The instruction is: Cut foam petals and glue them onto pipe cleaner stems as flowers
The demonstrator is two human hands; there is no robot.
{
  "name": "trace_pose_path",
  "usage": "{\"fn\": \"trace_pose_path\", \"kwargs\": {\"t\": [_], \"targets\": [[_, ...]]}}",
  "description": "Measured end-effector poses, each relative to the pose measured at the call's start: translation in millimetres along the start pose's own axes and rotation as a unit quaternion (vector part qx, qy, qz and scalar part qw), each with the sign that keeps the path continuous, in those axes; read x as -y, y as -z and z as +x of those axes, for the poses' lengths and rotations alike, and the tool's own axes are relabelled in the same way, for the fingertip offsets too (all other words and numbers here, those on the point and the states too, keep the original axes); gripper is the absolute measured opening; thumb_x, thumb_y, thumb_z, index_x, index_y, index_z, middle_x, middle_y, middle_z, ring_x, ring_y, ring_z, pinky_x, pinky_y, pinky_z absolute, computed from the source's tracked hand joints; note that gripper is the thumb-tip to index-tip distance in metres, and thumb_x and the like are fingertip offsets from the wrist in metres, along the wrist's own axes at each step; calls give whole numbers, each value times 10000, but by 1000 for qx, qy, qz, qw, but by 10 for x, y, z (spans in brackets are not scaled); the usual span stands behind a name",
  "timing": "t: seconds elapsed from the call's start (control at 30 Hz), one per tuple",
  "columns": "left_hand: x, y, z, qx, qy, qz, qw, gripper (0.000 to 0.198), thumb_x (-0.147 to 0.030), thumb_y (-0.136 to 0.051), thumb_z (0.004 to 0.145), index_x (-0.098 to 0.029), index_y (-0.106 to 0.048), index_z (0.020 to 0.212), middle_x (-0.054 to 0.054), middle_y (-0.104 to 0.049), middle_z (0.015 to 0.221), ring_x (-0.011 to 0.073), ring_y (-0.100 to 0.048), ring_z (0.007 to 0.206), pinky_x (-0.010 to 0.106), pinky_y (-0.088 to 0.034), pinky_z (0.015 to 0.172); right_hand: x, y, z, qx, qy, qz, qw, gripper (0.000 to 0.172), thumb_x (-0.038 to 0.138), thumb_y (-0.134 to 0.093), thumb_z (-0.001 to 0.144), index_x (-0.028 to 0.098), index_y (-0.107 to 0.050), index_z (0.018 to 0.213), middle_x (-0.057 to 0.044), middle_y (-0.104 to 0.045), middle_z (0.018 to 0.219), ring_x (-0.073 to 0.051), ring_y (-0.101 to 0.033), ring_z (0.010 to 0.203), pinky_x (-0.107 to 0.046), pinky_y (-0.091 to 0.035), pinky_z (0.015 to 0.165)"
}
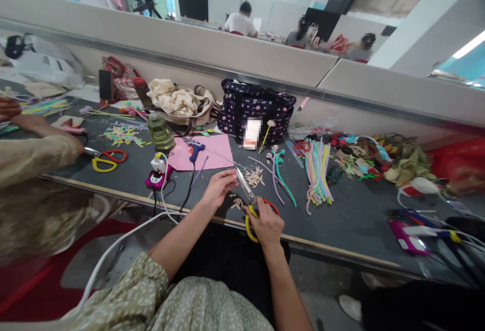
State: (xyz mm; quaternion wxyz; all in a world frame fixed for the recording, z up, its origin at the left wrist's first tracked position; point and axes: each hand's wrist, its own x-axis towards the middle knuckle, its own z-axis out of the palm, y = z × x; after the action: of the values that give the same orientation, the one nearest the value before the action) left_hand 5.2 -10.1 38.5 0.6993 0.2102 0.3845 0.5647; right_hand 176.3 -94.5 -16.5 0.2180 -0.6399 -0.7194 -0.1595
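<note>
My right hand is closed around the red and yellow handles of a pair of scissors, whose blades point up and left. My left hand pinches a small thin piece at the blade tips; I cannot make out what it is. Small pale cut pieces lie scattered on the dark table just beyond the blades. Both hands are at the table's near edge.
A pink sheet with a blue glue gun lies behind my left hand. Pastel pipe cleaners lie to the right, a spotted dark bag behind. Another person's sleeve and second scissors are at left.
</note>
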Motion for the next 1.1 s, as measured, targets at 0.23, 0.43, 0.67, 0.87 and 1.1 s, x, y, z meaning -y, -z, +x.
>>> {"fn": "trace_pose_path", "kwargs": {"t": [0.23,0.43,0.67,0.87,1.1], "targets": [[8,-8,-10,0,-56,38,998,268,-183,-810,526,-113,-708,763,31,-676,688,105,-610,590,242,-523,641,-48,37,23,-1,15,-9,1000,428,472,-438,900,175,-591,1168,-55,-644,741,-132,-541,569,-255,-289,556],[17,-2,-11,-16,-69,46,996,286,-200,-812,527,-108,-712,779,36,-676,711,99,-599,593,248,-522,646,-25,18,24,0,-33,78,996,426,502,-436,892,173,-631,1081,-43,-659,717,-128,-577,590,-233,-314,562],[6,-11,-10,2,-39,16,999,280,-173,-802,556,-102,-705,809,25,-659,678,98,-601,597,238,-536,637,23,119,49,60,-84,131,986,415,507,-460,860,184,-580,1090,-29,-654,791,-142,-586,663,-228,-346,608],[26,-7,17,10,1,-15,1000,267,-119,-768,588,-97,-701,846,23,-655,638,88,-598,564,218,-529,620,31,26,2,53,-44,76,995,444,503,-430,885,162,-582,1126,-69,-659,839,-165,-594,717,-240,-338,619],[51,-6,14,11,11,-32,999,241,-89,-752,593,-88,-691,826,19,-642,613,87,-588,552,226,-522,626,28,-25,-31,29,-29,54,998,449,507,-428,893,172,-589,1145,-58,-658,800,-153,-586,666,-243,-318,590]]}}
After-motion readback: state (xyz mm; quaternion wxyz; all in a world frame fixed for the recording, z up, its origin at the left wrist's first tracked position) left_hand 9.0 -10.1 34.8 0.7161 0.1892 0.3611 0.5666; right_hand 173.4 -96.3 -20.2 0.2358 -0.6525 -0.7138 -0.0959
